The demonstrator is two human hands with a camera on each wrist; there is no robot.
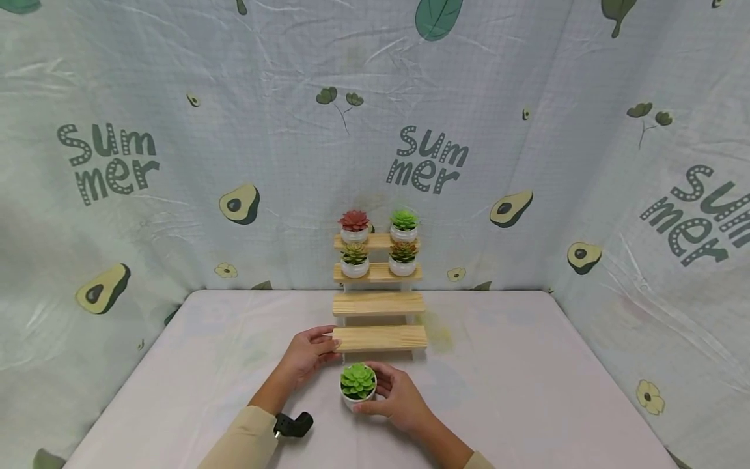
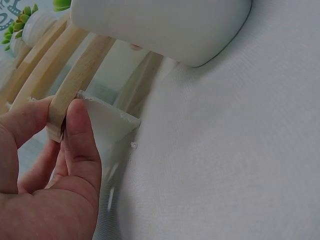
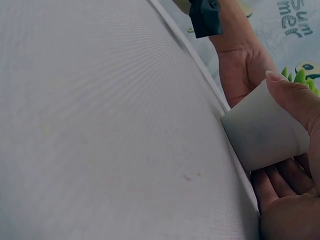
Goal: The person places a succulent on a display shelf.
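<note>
A tiered stand with pale wooden shelves [image 1: 379, 338] stands at the back middle of the table. My left hand [image 1: 306, 356] pinches the left end of its lowest shelf; in the left wrist view, thumb and fingers close around that wooden board [image 2: 75, 75]. In front of the stand, my right hand [image 1: 400, 398] grips a bright green succulent in a white pot [image 1: 358, 382] from its right side. The right wrist view shows the pot [image 3: 265, 127] between thumb and fingers, its base at the table surface; I cannot tell whether it touches.
On the top shelf are a red succulent [image 1: 354, 223] and a green succulent [image 1: 404, 221]. Below them sit a yellow-green succulent [image 1: 354, 257] and a brownish-green one [image 1: 403, 256]. A white cloth covers the table [image 1: 498, 391]. A printed curtain [image 1: 293, 150] hangs behind.
</note>
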